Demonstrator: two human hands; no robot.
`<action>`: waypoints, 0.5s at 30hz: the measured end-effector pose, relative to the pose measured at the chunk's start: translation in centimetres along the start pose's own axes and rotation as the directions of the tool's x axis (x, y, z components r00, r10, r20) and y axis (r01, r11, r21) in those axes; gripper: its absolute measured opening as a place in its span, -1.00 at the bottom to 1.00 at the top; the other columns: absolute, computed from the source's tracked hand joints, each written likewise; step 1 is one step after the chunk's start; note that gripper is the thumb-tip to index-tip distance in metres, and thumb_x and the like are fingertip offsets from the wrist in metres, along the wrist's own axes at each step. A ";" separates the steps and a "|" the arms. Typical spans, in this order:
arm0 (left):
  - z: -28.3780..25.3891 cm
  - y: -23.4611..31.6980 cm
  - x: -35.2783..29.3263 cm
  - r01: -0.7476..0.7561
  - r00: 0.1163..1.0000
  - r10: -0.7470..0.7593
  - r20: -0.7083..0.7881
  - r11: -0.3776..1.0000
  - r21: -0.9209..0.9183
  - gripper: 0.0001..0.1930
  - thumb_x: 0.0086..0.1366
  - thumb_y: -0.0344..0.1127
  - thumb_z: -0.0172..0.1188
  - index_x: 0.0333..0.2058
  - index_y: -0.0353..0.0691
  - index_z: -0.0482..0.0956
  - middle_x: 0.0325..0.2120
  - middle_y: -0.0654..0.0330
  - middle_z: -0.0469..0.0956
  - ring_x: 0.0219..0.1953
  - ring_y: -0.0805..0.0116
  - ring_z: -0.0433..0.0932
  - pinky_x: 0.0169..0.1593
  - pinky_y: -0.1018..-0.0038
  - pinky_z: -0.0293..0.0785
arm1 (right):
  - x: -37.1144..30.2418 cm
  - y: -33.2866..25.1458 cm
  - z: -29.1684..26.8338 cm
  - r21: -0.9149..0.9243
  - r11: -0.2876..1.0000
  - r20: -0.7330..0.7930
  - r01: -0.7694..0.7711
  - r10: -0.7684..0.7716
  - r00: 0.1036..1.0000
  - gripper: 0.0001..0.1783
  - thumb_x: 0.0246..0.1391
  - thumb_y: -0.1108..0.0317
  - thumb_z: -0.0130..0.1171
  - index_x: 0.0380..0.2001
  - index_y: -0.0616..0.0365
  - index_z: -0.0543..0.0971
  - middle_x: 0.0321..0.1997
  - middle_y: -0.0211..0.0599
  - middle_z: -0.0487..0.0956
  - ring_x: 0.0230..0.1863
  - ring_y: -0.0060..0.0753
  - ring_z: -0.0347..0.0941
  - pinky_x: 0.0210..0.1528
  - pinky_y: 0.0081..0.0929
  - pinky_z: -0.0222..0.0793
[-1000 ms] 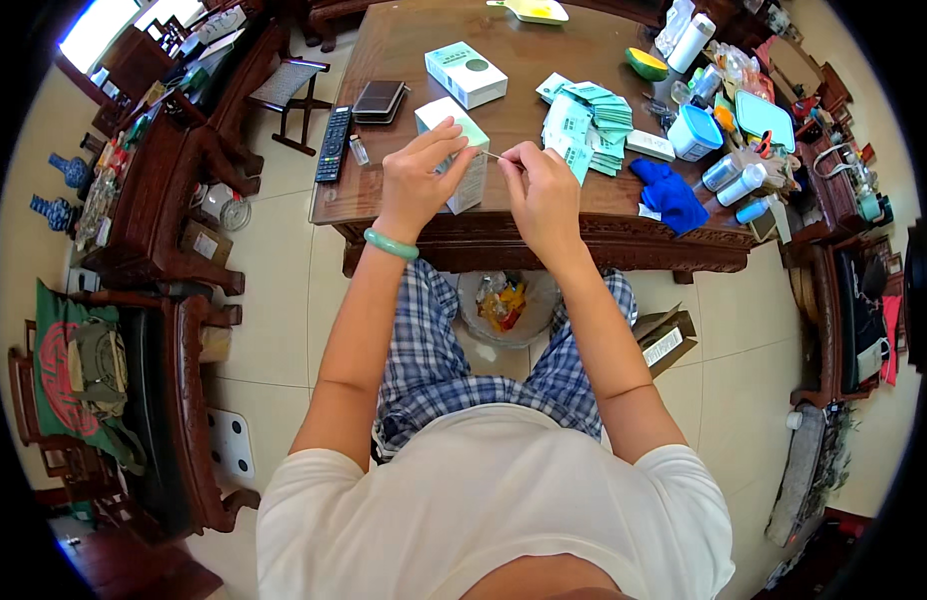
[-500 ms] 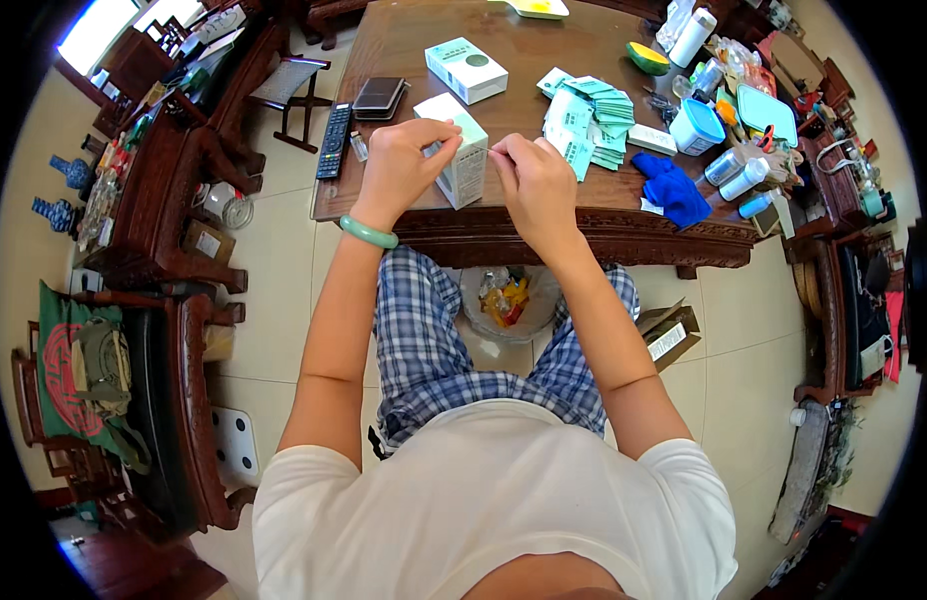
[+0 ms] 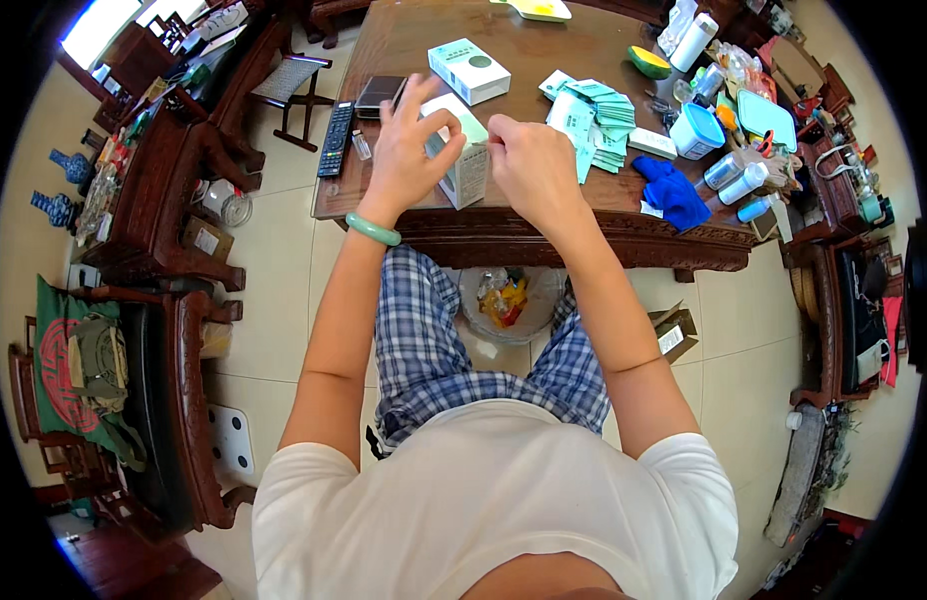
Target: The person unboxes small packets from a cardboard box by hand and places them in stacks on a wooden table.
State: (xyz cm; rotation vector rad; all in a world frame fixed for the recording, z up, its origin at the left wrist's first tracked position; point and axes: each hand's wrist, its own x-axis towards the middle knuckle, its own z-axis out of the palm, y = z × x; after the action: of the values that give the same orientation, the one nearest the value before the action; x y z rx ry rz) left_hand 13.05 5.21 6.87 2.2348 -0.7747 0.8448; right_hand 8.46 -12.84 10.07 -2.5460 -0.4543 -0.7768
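Note:
My left hand, a green bangle on its wrist, is in front of the left side of a white and pale green upright box. Its thumb and index finger curl into a ring by the box's top edge, while the other fingers stretch upward. Whatever lies in that pinch is too small or hidden to name. My right hand is closed at the box's right top corner, knuckles up; its fingertips are hidden. Farther back lies a second white and green box. Pale green flat packets are heaped right of my right hand.
A remote control and a dark wallet-like case lie at the table's left. At the right are a blue cloth, a lidded blue tub, bottles and cut fruit. A lined waste bin stands between my knees.
My left hand has gone from a closed pinch to raised, spread outer fingers. My right hand has turned knuckles up and come in against the box's corner. The upright box stays in place.

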 end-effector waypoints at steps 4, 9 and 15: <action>2.3 -2.3 -1.3 0.025 0.999 -0.019 0.035 0.983 -0.179 -0.50 0.00 -0.13 0.46 -0.20 -0.19 0.40 0.09 -0.06 0.38 0.19 0.05 0.37 0.16 0.32 0.33 | 0.2 -0.3 -0.1 0.007 0.999 0.030 0.036 -0.036 0.999 -0.91 0.05 0.42 0.13 -0.46 0.20 0.47 -0.52 -0.04 0.56 -0.38 0.06 0.53 -0.35 -0.07 0.38; 4.3 -0.9 -1.7 0.255 0.938 -0.346 -0.039 0.758 -0.600 -0.14 -0.18 -0.15 0.60 0.03 -0.19 0.21 -0.07 0.00 0.43 0.05 0.06 0.46 0.10 0.25 0.40 | -1.3 -0.7 2.4 0.032 0.999 -0.120 0.011 -0.007 0.993 -0.92 0.10 0.42 0.09 -0.40 0.18 0.43 -0.49 -0.10 0.56 -0.40 0.07 0.50 -0.37 -0.04 0.36; 5.1 -1.9 -2.0 0.323 0.925 -0.379 0.016 0.764 -0.559 0.09 -0.27 -0.18 0.61 0.24 -0.19 0.14 -0.02 0.01 0.47 0.01 0.12 0.50 0.07 0.27 0.43 | -1.1 -1.7 4.8 -0.023 1.000 -0.213 -0.018 0.013 0.977 -0.74 -0.07 0.51 0.16 -0.30 0.31 0.35 -0.54 -0.02 0.53 -0.47 0.07 0.52 -0.47 -0.09 0.46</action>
State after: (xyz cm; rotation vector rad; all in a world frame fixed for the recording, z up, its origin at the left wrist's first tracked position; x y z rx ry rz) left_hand 14.99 3.35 1.69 1.7169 -0.4477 0.4593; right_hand 9.00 -9.21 6.39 -2.4498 -0.3558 -1.0418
